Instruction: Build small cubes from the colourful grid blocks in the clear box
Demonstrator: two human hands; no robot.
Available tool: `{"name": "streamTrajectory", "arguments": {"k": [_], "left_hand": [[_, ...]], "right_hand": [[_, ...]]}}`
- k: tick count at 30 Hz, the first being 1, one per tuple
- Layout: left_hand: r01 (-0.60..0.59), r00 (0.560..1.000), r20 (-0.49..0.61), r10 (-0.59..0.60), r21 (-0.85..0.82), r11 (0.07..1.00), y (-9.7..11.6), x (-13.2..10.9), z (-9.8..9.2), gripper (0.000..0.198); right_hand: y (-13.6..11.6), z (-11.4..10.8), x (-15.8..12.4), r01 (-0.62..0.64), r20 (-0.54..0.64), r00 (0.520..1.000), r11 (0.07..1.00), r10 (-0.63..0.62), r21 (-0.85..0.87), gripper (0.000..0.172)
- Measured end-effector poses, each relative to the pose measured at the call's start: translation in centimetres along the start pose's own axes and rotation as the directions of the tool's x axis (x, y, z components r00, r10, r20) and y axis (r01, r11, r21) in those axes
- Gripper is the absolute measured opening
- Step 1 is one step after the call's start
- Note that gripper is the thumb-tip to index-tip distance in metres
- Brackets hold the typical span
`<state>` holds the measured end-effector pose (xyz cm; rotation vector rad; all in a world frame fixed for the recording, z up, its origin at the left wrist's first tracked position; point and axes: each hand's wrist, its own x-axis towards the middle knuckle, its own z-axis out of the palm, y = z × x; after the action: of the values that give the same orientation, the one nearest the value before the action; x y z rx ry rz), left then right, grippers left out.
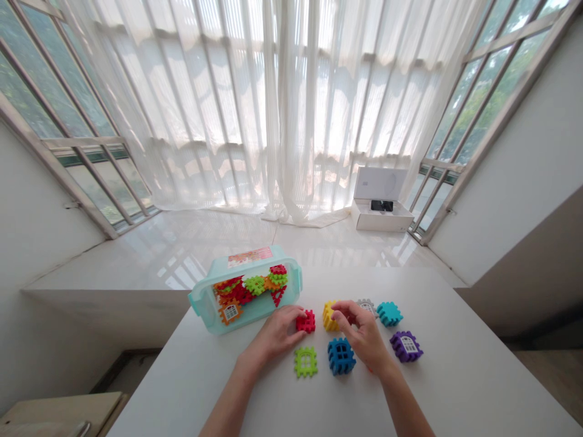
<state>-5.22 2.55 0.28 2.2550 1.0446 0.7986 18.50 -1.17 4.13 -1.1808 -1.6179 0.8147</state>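
Note:
My left hand (279, 331) has its thumb and fingers round the left side of a red square interlocking tile (306, 321). Beside the yellow tiles (330, 317), my right hand (364, 335) is held with its thumb and forefinger curved and a little apart. A lime-green tile (305, 362) with a window grid lies flat below the red one. Blue stacked tiles (341, 356) stand between my forearms. Right of my right hand are teal tiles (390, 314) and purple tiles (406, 346) with a white window. My right hand partly covers a grey tile (365, 306) and an orange-red piece (369, 368).
A pale-green plastic tub (207, 318) lies on its side at the left, with red, green and orange tiles inside. Everything rests on a white table (273, 406). Farther back, an opened white box (380, 221) holding a dark phone-like object sits before the curtain (291, 121).

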Motion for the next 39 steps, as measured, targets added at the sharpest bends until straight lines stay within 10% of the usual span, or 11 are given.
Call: {"name": "streamTrajectory", "arguments": {"k": [22,25,31,39], "left_hand": [[0.113,0.982,-0.161,-0.099,0.080,0.990,-0.7,-0.4,-0.6,0.035],[0.243,0.919,-0.340,-0.200,0.088,0.966,-1.1,-0.4,-1.6,0.024],[0.688,0.542,-0.660,-0.520,-0.007,0.726,-2.1,-0.9,-4.1,0.027],[0.596,0.600,-0.647,-0.471,-0.031,0.802,-3.9,-0.8,-3.8,0.024]], "right_hand": [[0.0,-0.1,0.1,0.027,-0.023,0.999,1.000,-0.027,-0.016,0.025],[0.0,-0.1,0.1,0.041,-0.041,0.998,0.999,-0.041,-0.015,0.024],[0.4,-0.6,0.1,0.066,-0.106,0.992,0.997,-0.063,0.031,0.026],[0.9,-0.9,0.1,0.082,-0.221,0.974,0.989,-0.053,0.125,0.025]]}}
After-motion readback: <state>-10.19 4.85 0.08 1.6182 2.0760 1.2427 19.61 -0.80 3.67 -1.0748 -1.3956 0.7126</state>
